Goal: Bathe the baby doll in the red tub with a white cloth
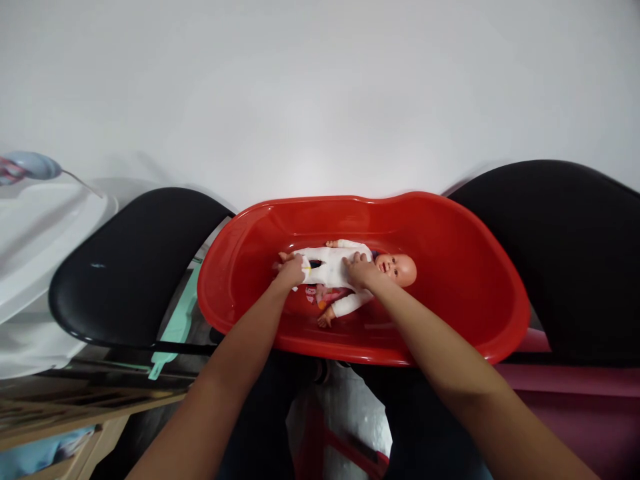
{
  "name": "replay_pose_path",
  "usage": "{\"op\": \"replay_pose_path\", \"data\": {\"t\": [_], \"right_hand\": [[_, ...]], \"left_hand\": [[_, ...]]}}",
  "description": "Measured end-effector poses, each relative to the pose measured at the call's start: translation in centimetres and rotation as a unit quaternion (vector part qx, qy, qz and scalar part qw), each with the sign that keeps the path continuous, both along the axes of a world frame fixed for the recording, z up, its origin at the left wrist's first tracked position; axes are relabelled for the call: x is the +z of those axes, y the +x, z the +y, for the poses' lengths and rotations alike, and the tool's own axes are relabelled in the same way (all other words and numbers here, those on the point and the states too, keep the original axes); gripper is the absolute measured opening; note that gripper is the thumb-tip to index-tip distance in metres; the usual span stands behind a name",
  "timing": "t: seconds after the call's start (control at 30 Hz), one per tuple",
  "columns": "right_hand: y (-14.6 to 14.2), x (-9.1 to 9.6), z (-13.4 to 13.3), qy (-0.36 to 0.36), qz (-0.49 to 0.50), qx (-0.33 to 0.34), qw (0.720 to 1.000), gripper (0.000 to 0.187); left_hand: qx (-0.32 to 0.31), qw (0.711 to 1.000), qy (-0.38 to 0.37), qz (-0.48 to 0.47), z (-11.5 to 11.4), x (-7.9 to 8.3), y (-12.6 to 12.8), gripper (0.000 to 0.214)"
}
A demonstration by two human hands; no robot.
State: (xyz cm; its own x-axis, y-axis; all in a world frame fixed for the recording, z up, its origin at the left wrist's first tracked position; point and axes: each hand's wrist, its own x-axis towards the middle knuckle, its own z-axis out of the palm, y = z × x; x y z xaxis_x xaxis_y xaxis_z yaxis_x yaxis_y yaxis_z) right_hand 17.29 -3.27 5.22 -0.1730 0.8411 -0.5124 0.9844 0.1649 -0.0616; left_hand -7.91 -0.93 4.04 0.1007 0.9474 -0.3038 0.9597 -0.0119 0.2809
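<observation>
Red plastic tub (450, 267), head view: a doll (334, 273) in a white suit (327, 262) lies on its back inside. Mid-tub, the right hand (361, 272) rests on its chest; the left hand (291, 272) meets its feet. Whether either grips cloth, I cannot tell. Uneven tugging could slide the doll along the slick tub. One foot is hidden; the pink print (334, 294) beneath is unclear.
</observation>
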Motion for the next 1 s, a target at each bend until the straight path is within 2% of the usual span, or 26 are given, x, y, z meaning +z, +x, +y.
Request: {"op": "replay_pose_path", "data": {"t": [0.13, 0.23, 0.3, 0.4, 0.53, 0.67, 0.8, 1.0], "right_hand": [[0.1, -0.1, 0.0, 0.006, -0.002, 0.006, 1.000, 0.110], [0.0, 0.0, -0.2, 0.015, 0.000, 0.011, 1.000, 0.107], [-0.1, 0.3, -0.3, 0.019, 0.002, 0.007, 1.000, 0.101], [-0.3, 1.0, -0.6, 0.019, -0.015, 0.010, 1.000, 0.093], [-0.5, 1.6, -0.8, 0.016, -0.025, 0.016, 0.999, 0.092], [-0.5, 1.4, -0.7, 0.018, -0.007, 0.009, 1.000, 0.093], [-0.4, 1.1, -0.5, 0.008, -0.008, 0.000, 1.000, 0.096], [-0.3, 0.6, -0.3, 0.011, -0.002, 0.001, 1.000, 0.099]], "left_hand": [[-0.147, 0.984, 0.011, -0.100, 0.0, 0.1, 2.0, 0.069], [-0.208, 0.974, 0.051, -0.069, -0.6, -0.1, 3.1, 0.054], [-0.223, 0.972, 0.063, -0.032, -1.3, -0.2, 3.4, 0.052], [-0.214, 0.975, 0.063, 0.010, -2.1, 0.1, 3.5, 0.058], [-0.207, 0.975, 0.028, 0.077, -1.8, 0.7, 3.7, 0.046], [-0.181, 0.972, -0.011, 0.148, -1.1, 0.4, 3.1, 0.049], [-0.154, 0.973, -0.017, 0.173, -0.9, 0.0, 1.8, 0.049], [-0.060, 0.975, -0.036, 0.210, -0.5, -0.1, 1.3, 0.048]]}}
